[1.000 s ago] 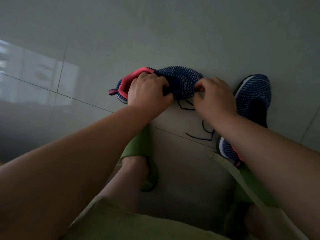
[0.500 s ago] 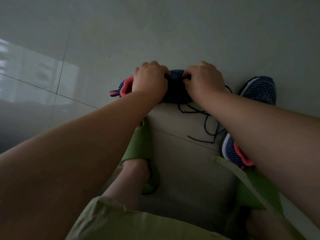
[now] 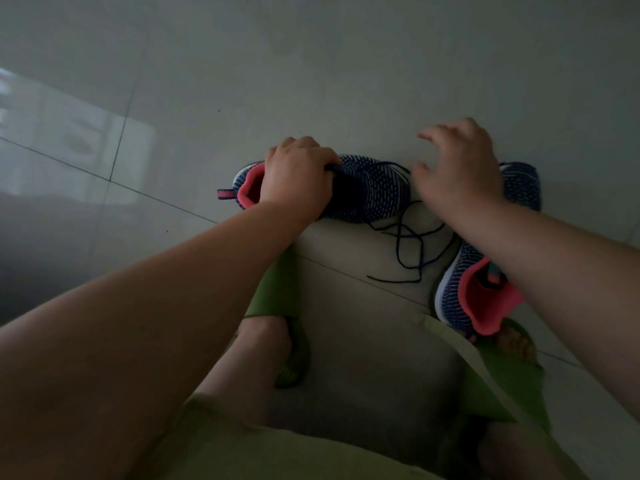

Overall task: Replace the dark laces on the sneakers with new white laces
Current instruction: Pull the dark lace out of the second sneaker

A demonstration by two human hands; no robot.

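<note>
The left hand [image 3: 298, 180] grips the near sneaker [image 3: 367, 188] at its throat, fingers curled over the tongue area just ahead of the coral-pink collar, holding the shoe on the pale tiled floor [image 3: 311, 81]. This sneaker lies across the view, its heel with a small pull tab pointing left and its navy, white-flecked knit toe pointing right. The right hand [image 3: 457, 171] hovers above the toe end with fingers spread and loosely bent, and nothing is visibly pinched in it (the fingertips are blurred, so a thin strand there could not be made out). A dark lace [image 3: 408, 247] runs off the toe end of the gripped sneaker, then loops and crosses itself on the floor between the two shoes, its free end lying nearest the person. The second sneaker [image 3: 460, 292] sits to the right, partly hidden under the right forearm, its pink-lined opening toward the person and its toe showing beyond the right wrist. Lower down, a foot in a green slipper [image 3: 277, 289] rests on the floor beneath the left forearm, and a second green slipper [image 3: 509, 372] shows at lower right. Light olive clothing [image 3: 277, 452] fills the bottom edge
</note>
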